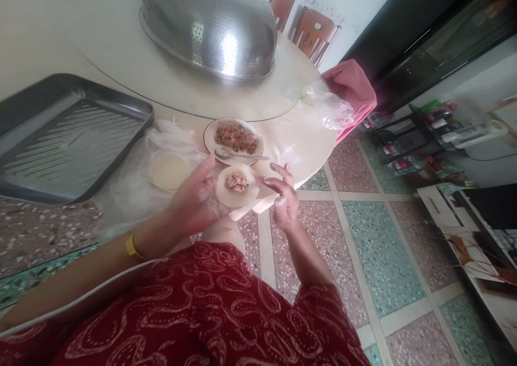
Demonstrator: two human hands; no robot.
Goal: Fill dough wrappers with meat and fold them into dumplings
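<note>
My left hand (197, 196) holds a round dumpling wrapper (224, 193) by its left side, and a small mound of meat filling (236, 182) sits in the middle of it. At the wrapper's right edge is my right hand (285, 193), its fingers apart and a fingertip close to the dough; whether it touches cannot be made out. Just beyond stands a plate (208, 134) of minced filling (234, 136) with a metal spoon (242, 156) resting on it. More round wrappers (167, 170) lie on a clear plastic bag (137, 193) to the left.
A dark baking tray (145, 112) is at the left table edge. On the glass turntable (121, 59) stands a large perforated metal dome cover (214, 32). A crumpled plastic bag (327, 104) lies at the right, beside a pink cloth-covered chair (355, 85). Tiled floor (375, 247) extends beyond.
</note>
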